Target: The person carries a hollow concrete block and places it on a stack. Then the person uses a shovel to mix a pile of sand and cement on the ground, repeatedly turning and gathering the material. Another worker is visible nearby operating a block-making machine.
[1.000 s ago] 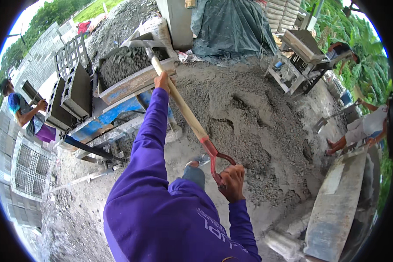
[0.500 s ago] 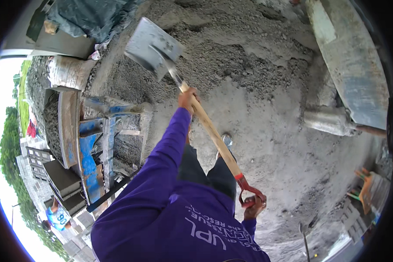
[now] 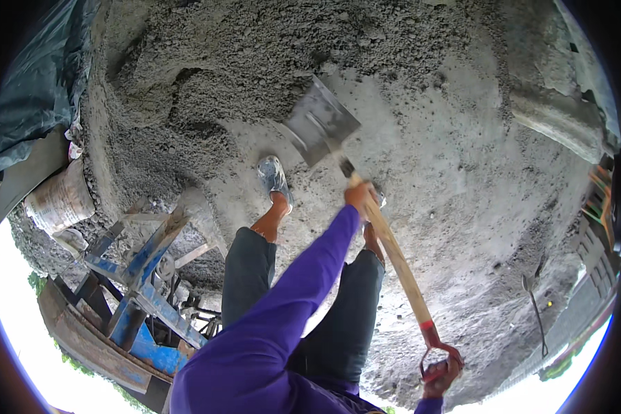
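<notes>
A shovel [image 3: 399, 259] with a wooden shaft and a red D-shaped handle slants across the view in front of me. My left hand [image 3: 361, 198] is wrapped round the shaft, low down near the metal socket. At the other end, my right hand [image 3: 441, 377] grips the red handle. The square steel blade [image 3: 322, 123] looks bare and slightly blurred; whether it touches the floor I cannot tell. Beyond and left of it spreads a heap of damp grey sand-like mix [image 3: 234, 83].
A rusty blue metal frame [image 3: 145, 276] stands at my left, close to my leg. Farther left are a filled sack [image 3: 62, 196] and a dark tarp [image 3: 38, 83]. Another sack-like bundle [image 3: 559, 124] lies at the right. A second long-handled tool [image 3: 535, 310] lies at the lower right.
The shovel blade has swung from the far left over the heap toward the right and nearer my feet. Both hands keep their grip, and my view has turned.
</notes>
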Demonstrator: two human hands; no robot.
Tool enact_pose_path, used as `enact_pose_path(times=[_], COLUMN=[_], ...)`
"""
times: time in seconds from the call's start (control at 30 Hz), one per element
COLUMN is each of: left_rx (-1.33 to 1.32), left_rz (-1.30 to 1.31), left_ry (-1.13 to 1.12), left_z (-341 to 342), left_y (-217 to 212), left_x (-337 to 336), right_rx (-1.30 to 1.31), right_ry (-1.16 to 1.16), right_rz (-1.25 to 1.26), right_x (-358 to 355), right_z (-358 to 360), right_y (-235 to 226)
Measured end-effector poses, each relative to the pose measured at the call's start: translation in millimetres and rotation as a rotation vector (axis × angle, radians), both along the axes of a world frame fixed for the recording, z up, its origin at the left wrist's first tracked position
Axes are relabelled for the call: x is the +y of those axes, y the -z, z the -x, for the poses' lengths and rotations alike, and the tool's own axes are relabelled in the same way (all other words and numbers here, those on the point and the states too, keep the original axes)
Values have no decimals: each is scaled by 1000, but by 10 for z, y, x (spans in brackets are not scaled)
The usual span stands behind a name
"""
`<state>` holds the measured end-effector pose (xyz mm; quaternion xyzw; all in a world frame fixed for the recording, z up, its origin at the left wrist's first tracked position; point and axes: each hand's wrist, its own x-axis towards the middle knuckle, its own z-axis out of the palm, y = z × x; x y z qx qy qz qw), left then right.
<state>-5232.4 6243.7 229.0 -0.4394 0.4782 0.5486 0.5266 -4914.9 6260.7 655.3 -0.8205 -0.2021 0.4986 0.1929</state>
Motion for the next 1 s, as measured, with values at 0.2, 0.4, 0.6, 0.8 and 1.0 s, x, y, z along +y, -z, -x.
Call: enact_pose_path(times=[0.2,0.4,0.6,0.8,1.0], left_rx=[216,352,288,228,107], left_rz=[27,64,130,161,25], left_ry=[-143,-199,-164,-175,-315], left_z=[2175,2020,1274,-41,-1136], left_y=[1038,1437,907,-443,-1966], left_x=[-349,-130,-363,-481,-540], right_rx=[220,111,-15,-29,-40], right_ry=[-49,73,-67,-129,-295], right_rz=[70,-46,-86,-43,-123], right_x=[-97,-201,-58,314,443], right_z=[1076,56,-214,-1159,-2378], right_y=[2256,4091,3195,1219,-500])
